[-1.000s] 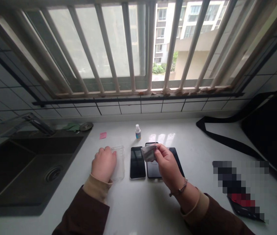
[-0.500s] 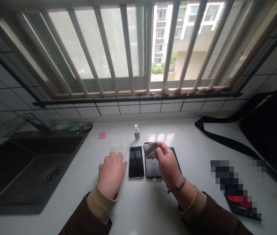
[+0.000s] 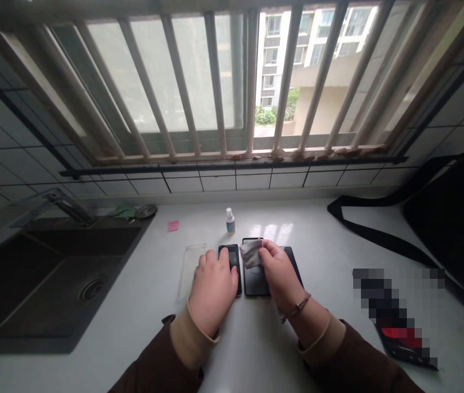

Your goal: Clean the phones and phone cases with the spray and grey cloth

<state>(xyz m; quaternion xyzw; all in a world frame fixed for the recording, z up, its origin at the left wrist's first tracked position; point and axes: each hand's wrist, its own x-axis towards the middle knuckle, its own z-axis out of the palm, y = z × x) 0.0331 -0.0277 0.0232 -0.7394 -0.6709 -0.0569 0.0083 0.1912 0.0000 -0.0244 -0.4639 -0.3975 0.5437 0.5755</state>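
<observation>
My left hand (image 3: 214, 284) lies palm down over the left part of a black smartphone (image 3: 235, 261), with its fingers apart; whether it presses on the screen I cannot tell. Just left of that hand a clear phone case (image 3: 190, 262) lies flat on the counter. Between the thumb and fingers of my right hand (image 3: 278, 267) is a small folded grey cloth (image 3: 251, 254). Below the cloth lies a dark flat device like a tablet (image 3: 256, 284), partly hidden by this hand. Behind the phone stands a small white spray bottle (image 3: 231, 221).
A pink paper slip (image 3: 173, 226) lies at the back left of the white counter. The dark sink (image 3: 64, 305) with a tap (image 3: 70, 207) is at the left. A black bag with a strap (image 3: 379, 234) and a partly blurred-out dark item (image 3: 408, 352) are at the right.
My left hand has moved right, from the clear phone case onto the smartphone, leaving the case in view. My right hand with the cloth has hardly moved.
</observation>
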